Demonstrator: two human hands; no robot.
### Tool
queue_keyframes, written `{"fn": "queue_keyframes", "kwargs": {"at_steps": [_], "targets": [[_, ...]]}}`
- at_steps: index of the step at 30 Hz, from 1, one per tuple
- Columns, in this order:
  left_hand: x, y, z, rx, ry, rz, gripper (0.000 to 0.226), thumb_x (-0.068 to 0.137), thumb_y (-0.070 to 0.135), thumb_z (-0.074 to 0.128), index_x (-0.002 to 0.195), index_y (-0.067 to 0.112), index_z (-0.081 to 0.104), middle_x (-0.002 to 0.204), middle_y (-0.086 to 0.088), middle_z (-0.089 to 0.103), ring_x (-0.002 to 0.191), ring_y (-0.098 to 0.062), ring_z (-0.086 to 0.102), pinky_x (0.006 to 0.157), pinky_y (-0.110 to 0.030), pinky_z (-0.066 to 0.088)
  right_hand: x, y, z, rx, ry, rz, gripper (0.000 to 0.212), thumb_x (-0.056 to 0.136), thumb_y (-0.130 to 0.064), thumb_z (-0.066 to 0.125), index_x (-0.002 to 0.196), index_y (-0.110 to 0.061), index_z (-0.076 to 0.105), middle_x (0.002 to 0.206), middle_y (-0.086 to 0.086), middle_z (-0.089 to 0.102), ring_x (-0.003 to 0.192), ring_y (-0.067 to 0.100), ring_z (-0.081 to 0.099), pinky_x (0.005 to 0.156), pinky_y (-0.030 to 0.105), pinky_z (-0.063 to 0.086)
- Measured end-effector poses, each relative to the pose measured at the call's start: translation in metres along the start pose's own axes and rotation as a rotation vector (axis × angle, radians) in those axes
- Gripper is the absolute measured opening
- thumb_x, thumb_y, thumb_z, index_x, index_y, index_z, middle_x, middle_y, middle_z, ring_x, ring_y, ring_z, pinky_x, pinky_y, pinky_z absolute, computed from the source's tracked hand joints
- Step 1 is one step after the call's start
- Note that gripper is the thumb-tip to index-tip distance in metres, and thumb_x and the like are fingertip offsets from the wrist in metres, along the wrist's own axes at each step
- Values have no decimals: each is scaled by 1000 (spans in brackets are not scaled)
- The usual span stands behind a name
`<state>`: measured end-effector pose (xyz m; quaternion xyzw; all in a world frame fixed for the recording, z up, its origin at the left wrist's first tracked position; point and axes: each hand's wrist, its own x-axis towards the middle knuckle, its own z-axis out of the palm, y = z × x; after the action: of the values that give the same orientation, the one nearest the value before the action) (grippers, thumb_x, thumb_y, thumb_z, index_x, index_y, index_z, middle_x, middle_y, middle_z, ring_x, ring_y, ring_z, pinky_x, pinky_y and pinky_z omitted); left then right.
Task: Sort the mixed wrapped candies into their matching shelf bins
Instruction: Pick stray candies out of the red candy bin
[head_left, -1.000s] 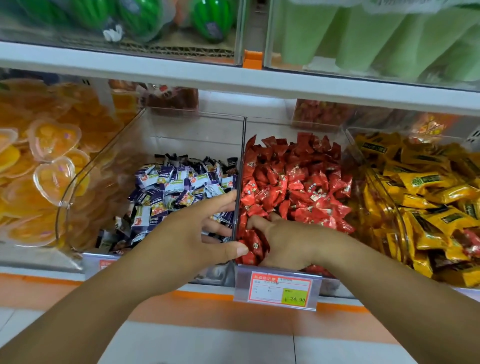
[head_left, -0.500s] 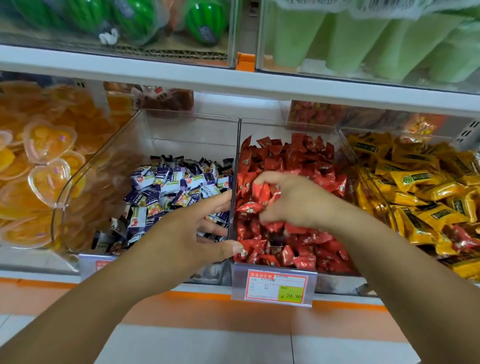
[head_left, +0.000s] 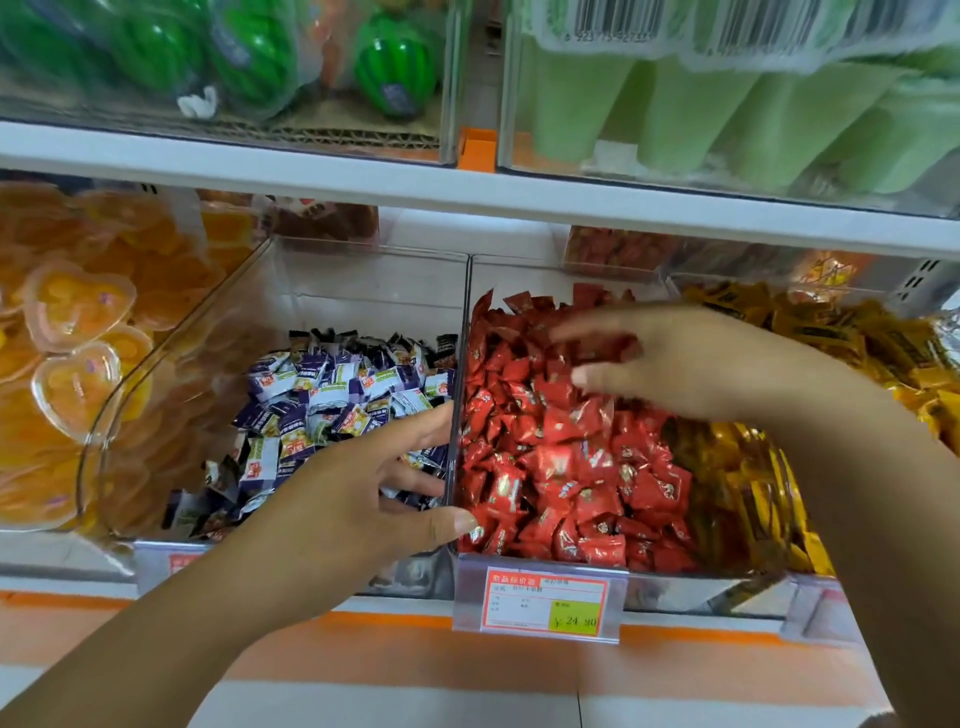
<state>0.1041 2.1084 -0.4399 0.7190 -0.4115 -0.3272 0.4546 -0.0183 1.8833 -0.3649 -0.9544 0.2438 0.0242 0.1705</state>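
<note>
Red wrapped candies (head_left: 561, 467) fill the middle clear bin, whose left wall (head_left: 462, 332) separates them from purple-and-white wrapped candies (head_left: 332, 395) in the neighbouring bin. Yellow wrapped candies (head_left: 841, 332) fill the bin on the right. My left hand (head_left: 358, 499) grips that dividing wall near its front, with the thumb on the red side and the fingers among the purple-and-white candies. Over the back of the red pile hovers my right hand (head_left: 675, 358), blurred, with its fingers spread and nothing seen in it.
Heart-shaped orange jelly cups (head_left: 78, 312) fill the far-left bin. A price tag (head_left: 540, 603) hangs on the red bin's front. The white upper shelf (head_left: 467, 192) sits close overhead, carrying green watermelon toys (head_left: 395, 67) and pale green packs (head_left: 675, 119).
My right hand rose from the front of the red bin with red candies, moved toward the back, and now has its fingers spread. My left hand stayed on the wall.
</note>
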Motion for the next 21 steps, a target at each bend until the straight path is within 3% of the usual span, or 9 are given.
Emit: {"fn": "queue_keyframes", "kwargs": {"at_steps": [3,5,7,9,13,17,21], "targets": [[-1,1,0,-12,-4,-11,75,72,37,76,123,70,33,104,52,48,96,20,54,63,-7,50,-17,-18,21,-12,-232,-57,29,90,-45,60,118,-46,60,116,-17,63,89,-2,58,70,12,43],[0,3,1,-1,-11,6,72,74,34,76,117,72,33,98,61,43,97,22,52,64,-7,51,-19,-29,46,-62,-387,-117,46,89,-49,59,133,-41,51,125,-11,60,108,8,57,87,20,45],[0,3,2,0,-10,30,73,76,31,77,121,72,36,106,60,43,98,19,54,72,-14,55,-12,-32,66,-104,-473,-118,69,88,-54,58,147,-39,27,144,-6,47,128,15,46,98,23,37],[0,2,3,-4,-7,37,73,77,29,77,124,70,38,115,53,46,100,15,57,78,-24,58,-1,-32,78,-111,-524,-100,81,87,-54,58,151,-37,13,151,-4,37,133,18,41,102,23,34],[1,0,3,-10,1,43,74,78,27,77,124,70,39,121,47,48,100,14,59,76,-31,60,13,-33,96,-134,-571,-67,92,88,-54,58,154,-29,0,155,3,30,135,24,38,109,34,35],[2,-2,4,-29,-4,40,74,77,24,78,126,67,42,125,40,52,98,7,63,77,-34,60,16,-35,114,-169,-494,-11,89,87,-44,64,151,-30,5,152,8,24,133,36,34,101,39,37],[2,-2,4,-42,7,45,71,76,25,79,121,68,44,121,43,52,100,7,62,80,-28,59,19,-34,125,-222,-413,-112,67,92,-24,57,148,-21,19,130,17,51,114,34,51,74,28,34]]}}
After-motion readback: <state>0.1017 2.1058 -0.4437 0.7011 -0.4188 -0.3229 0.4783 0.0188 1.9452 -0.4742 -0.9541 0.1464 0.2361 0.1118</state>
